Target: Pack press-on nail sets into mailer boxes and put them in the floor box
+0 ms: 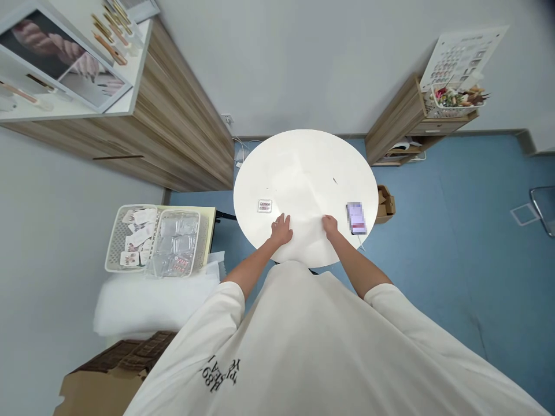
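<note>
A thin white sheet (303,222), probably paper, lies before me on the round white table (303,138); its edges barely stand out from the tabletop. On its left side rests my left hand (282,230), fingers spread and pressed lightly down. My right hand (330,225) is closed at the sheet's right edge, with thumb and fingers appearing to pinch it. Left of my left hand sits a small clear case (265,205) with rows of reddish pieces that look like false nails. A phone (356,218) with a lit, blurred screen lies to the right of my right hand.
A tiny dark object (335,180) lies on the table's far right. At left, white baskets (131,238) hold cards and clear boxes beside bubble wrap (156,303). Wooden cabinets (186,115) stand by the wall. Behind the table's right side is a cardboard box (385,205).
</note>
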### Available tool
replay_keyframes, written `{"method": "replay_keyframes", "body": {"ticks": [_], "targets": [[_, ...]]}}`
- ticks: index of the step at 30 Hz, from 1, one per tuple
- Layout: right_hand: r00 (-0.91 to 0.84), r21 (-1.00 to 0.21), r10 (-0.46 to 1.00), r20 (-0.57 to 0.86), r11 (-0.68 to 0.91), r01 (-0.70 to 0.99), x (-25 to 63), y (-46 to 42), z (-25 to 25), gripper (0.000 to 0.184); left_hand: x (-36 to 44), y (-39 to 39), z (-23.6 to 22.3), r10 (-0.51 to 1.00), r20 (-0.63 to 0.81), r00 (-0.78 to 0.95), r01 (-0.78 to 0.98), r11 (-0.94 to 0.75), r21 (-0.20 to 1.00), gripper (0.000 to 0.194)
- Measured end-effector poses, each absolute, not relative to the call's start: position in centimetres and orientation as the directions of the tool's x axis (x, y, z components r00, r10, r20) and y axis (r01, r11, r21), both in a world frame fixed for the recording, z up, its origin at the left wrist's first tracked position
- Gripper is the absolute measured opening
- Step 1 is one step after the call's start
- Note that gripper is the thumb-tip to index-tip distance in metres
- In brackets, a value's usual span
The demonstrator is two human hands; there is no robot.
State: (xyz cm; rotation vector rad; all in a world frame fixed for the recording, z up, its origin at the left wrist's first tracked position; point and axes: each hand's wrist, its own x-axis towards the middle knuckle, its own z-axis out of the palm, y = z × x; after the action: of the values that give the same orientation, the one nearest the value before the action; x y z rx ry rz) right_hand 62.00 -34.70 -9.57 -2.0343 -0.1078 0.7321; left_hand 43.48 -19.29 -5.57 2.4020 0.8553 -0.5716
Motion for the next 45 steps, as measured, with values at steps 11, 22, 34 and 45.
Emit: {"method": "replay_keyframes", "body": {"ticks": [11, 22, 34, 45], "targets": [[0.482, -0.562, 0.764, -0.428, -0.643, 0.520, 58.0, -34.4, -8.4, 0.050, 42.1, -19.9, -7.7, 0.287, -0.665, 0.689, 0.614, -0.719, 0.325, 0.059], [0.273, -0.318, 0.790, -0.549, -0.500, 0.806, 56.3, -35.8, -8.5, 0.058, 42.2, -20.8, -8.2, 0.098, -0.668, 0.738, 0.467, -0.788, 0.401, 0.070], [0.300, -0.294, 0.796, -0.525, -0.501, 0.814, 57.0, -35.2, -8.5, 0.053, 41.0, -15.1, -8.3, 0.172, -0.546, 0.820, 0.470, -0.747, 0.471, 0.051], [0.385, -0.286, 0.777, -0.497, -0.566, 0.773, 55.0, -35.8, -7.1, 0.049, 40.9, -5.1, -8.8, 0.443, -0.320, 0.838, 0.524, -0.817, 0.242, 0.057]]}}
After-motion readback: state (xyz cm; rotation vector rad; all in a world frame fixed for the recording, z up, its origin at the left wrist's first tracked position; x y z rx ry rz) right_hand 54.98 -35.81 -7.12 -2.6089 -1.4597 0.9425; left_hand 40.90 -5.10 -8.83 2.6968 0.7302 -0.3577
